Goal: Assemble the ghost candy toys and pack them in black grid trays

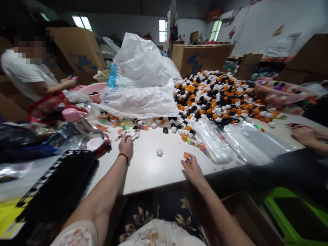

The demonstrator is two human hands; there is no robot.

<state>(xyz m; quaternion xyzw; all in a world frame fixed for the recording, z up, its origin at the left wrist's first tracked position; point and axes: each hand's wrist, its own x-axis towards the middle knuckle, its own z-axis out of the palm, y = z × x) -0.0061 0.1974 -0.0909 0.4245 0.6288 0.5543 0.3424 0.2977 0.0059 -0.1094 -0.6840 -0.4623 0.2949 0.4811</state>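
In the head view, the left hand (126, 148) is resting palm-down at the end of an outstretched arm on the white table (145, 172), its fingertips bending at a small white piece (136, 136); whether they are gripping it I cannot tell. The right hand (195, 172) is pinching an orange-topped stick (187, 157), while beyond the left hand a white sack (143, 71) is showing blue marks too creased to read.

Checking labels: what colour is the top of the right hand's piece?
Orange top, seen best in the head view.
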